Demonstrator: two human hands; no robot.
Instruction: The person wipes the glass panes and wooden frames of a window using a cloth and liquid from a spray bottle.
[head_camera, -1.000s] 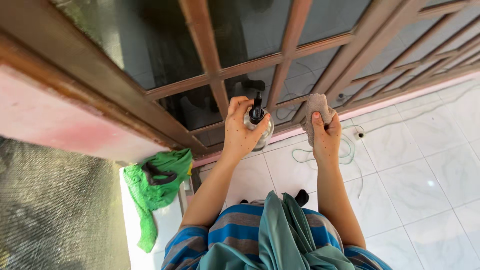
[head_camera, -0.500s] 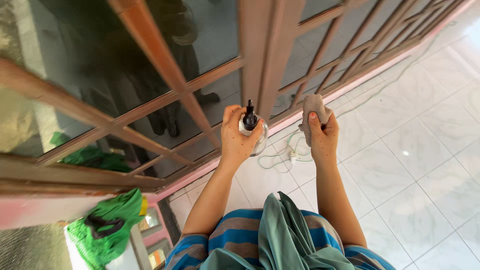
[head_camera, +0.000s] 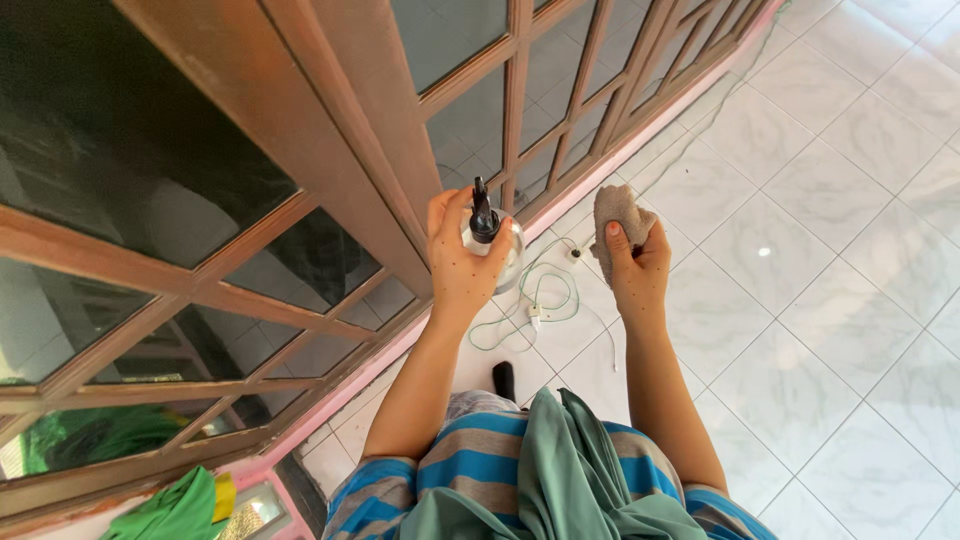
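Observation:
My left hand grips a clear spray bottle with a black nozzle, held upright in front of me. My right hand clutches a crumpled brown cloth, raised beside the bottle. Both hands hover close to a wooden-framed window wall with dark glass panes, without touching it. My striped blue and grey top and a teal scarf show at the bottom.
White marble-look floor tiles spread to the right. A pale green cord with a plug lies on the floor below the hands. A pink sill runs along the window base. Green fabric sits at the bottom left.
My view has moved rightward along the window wall; the green fabric slid toward the bottom left. Both hands keep the same grip and pose on bottle and cloth.

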